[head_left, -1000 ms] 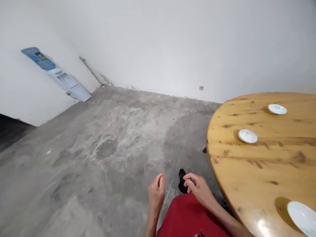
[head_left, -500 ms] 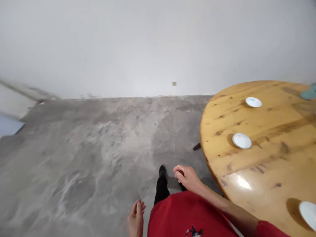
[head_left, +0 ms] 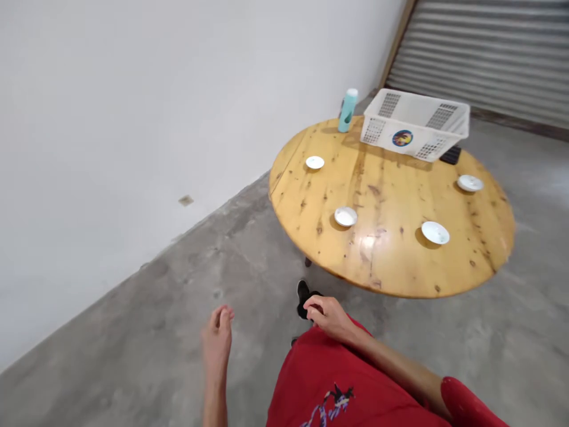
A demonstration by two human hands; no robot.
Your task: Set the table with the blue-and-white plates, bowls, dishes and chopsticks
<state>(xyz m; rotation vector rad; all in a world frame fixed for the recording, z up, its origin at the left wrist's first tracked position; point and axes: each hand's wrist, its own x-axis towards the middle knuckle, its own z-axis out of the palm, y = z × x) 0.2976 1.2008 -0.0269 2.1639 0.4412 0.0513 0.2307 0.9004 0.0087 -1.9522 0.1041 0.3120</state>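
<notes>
My left hand [head_left: 217, 332] hangs over the concrete floor, its fingers loosely bent and nothing visible in them. In front of my red shirt is my right hand [head_left: 328, 314], thumb and fingers slightly apart, likewise without an object. Both hands are away from the round wooden table [head_left: 391, 273]. Several small white dishes are spread over it: one dish [head_left: 345, 216] near the closest edge, another dish [head_left: 435, 232] to its right, a dish [head_left: 315, 162] at the left and a dish [head_left: 470, 183] at the right.
A white plastic basket [head_left: 386, 131] stands at the table's back, beside a turquoise bottle [head_left: 347, 112]. A black object [head_left: 451, 155] lies by the basket's right end. Left is a white wall [head_left: 133, 118] with a socket [head_left: 185, 200]; behind is a corrugated shutter [head_left: 480, 59].
My view has swung right, bringing the whole table, the basket, the bottle and the shutter into sight. My left hand has moved up and left in view; my right hand stays before my shirt.
</notes>
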